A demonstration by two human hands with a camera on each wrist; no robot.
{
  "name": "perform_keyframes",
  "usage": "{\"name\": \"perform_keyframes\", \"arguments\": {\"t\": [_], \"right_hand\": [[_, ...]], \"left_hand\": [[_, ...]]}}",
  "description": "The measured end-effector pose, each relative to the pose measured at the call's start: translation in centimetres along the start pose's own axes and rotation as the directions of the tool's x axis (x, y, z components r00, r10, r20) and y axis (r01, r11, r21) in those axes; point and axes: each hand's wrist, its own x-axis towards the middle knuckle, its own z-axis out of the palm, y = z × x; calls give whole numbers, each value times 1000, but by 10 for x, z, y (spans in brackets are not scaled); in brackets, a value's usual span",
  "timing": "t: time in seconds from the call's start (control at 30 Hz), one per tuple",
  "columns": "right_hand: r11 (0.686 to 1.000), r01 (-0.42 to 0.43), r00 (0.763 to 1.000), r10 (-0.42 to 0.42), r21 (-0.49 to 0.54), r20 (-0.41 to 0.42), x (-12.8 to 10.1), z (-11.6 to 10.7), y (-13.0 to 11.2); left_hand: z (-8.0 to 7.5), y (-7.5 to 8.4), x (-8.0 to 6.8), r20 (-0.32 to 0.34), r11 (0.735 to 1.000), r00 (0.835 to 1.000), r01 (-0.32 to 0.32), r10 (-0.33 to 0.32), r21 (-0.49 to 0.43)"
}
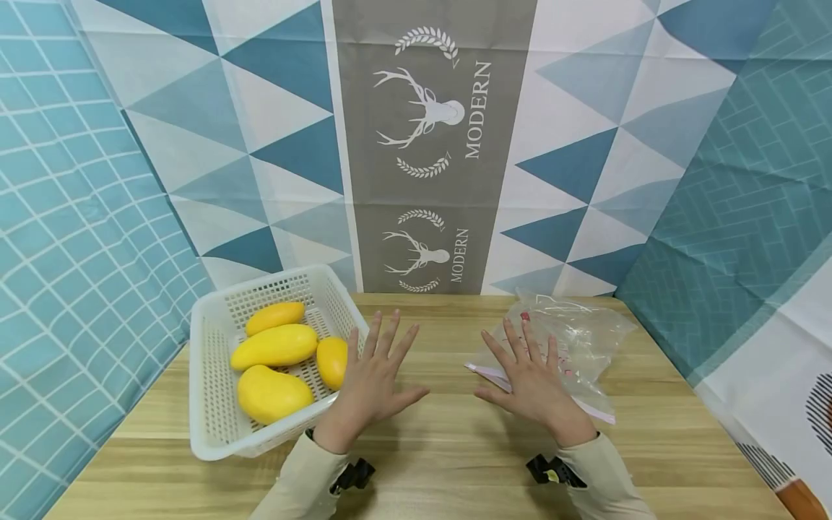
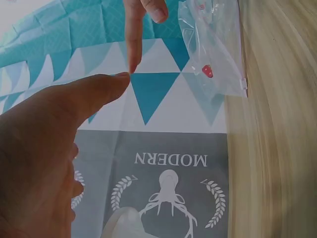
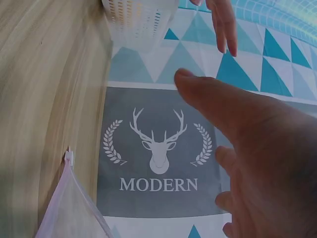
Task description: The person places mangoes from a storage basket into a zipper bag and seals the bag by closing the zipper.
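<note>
the mangoes [image 1: 276, 345] lie four together in the white basket [image 1: 214, 404] at the left of the tabletop [image 1: 448, 462], none of them touched. the left hand [image 1: 370, 386] hovers just beside the basket's near corner, grip wide, fingers spread and holding nothing. the right hand [image 1: 533, 379] is spread the same way over the edge of the clear plastic bag [image 1: 578, 339]. it looks like the very start: next, i'd judge, one hand must close on a fruit or on the bag.
</note>
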Motion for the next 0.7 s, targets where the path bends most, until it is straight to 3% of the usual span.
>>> {"name": "perform_keyframes", "arguments": {"t": [0.23, 0.47, 0.7], "right_hand": [[999, 43, 997, -45, -30, -58, 1, -3, 5], [999, 43, 996, -45, -23, -81, -1, -4, 15], [999, 28, 993, -34, -44, -117, -6, 1, 30]], "left_hand": [[6, 5, 2, -72, 998, 996, -49, 51, 36], [19, 12, 5, -158, 990, 978, -138, 139, 18], [32, 19, 9, -157, 982, 970, -189, 187, 0]]}}
